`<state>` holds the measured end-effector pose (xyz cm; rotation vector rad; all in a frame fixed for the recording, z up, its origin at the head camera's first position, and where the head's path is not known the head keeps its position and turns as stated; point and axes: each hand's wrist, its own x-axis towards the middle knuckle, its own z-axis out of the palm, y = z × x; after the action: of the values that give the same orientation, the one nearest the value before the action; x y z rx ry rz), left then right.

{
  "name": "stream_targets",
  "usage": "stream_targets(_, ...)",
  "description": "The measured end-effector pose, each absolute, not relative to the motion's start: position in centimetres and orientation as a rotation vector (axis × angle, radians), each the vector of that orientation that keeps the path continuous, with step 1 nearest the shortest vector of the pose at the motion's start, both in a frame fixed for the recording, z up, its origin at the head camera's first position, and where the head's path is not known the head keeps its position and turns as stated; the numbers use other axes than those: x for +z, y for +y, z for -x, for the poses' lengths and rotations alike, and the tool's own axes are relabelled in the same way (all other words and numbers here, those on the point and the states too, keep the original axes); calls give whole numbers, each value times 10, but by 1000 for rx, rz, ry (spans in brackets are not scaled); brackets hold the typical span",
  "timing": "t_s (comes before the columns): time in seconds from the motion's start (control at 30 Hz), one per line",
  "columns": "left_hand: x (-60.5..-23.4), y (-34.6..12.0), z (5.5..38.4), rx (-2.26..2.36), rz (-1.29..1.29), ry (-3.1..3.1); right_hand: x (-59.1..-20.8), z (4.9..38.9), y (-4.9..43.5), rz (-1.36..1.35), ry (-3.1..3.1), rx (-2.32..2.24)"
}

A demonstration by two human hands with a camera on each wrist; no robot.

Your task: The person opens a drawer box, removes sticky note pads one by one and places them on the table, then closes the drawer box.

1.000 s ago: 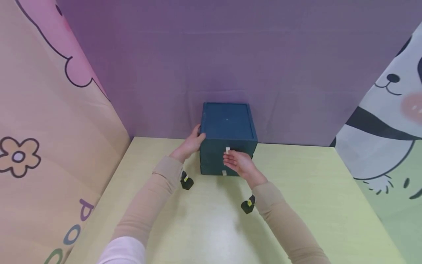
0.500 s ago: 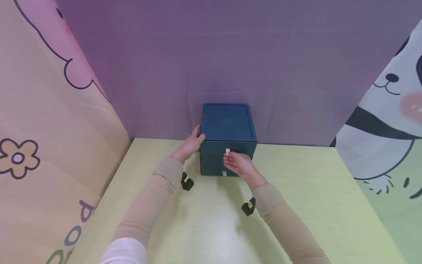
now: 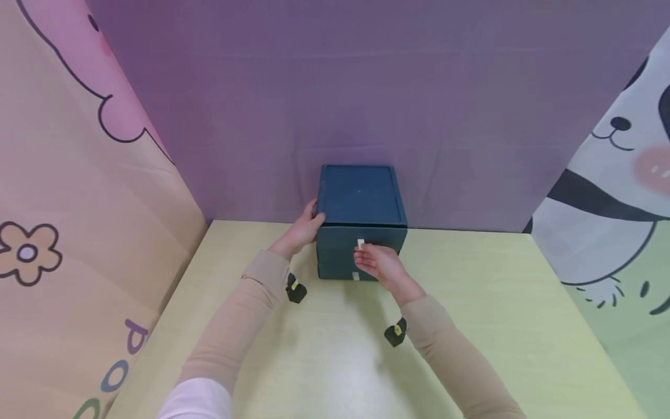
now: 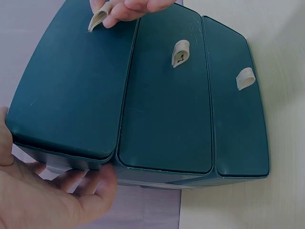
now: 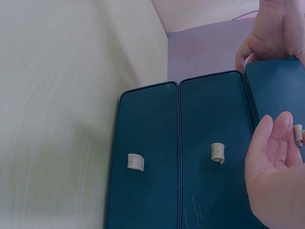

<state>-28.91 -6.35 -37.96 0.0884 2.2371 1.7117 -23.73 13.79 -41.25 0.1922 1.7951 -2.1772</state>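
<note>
Right grip (image 3: 384, 265) pinching the pale tab (image 3: 361, 244) of the top drawer (image 3: 337, 235), its front sitting just proud of the cabinet (image 3: 361, 195); left grip (image 3: 305, 230) clasping the cabinet's upper left side. Firm brace, straight level pull: skewing might jam it!

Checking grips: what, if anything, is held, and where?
Right hand holds the top drawer by its pull tab; left hand grips the cabinet by its left side.

Drawer box (image 3: 361, 195): smooth, plastic-looking, lightly scratched
Pull tabs (image 4: 183, 46): matt, material unclear
Table (image 3: 324, 355): smooth wood-look, glossy at lower centre
Curtain (image 3: 314, 87): matt creased cloth, upper frame
Sleeves (image 3: 455, 358): matt cloth
</note>
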Motion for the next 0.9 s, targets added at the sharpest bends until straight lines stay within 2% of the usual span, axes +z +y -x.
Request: stream_targets(0.9, -376, -66, 285, 1723, -75, 2219, -411, 228, 138, -157, 1835, -2133)
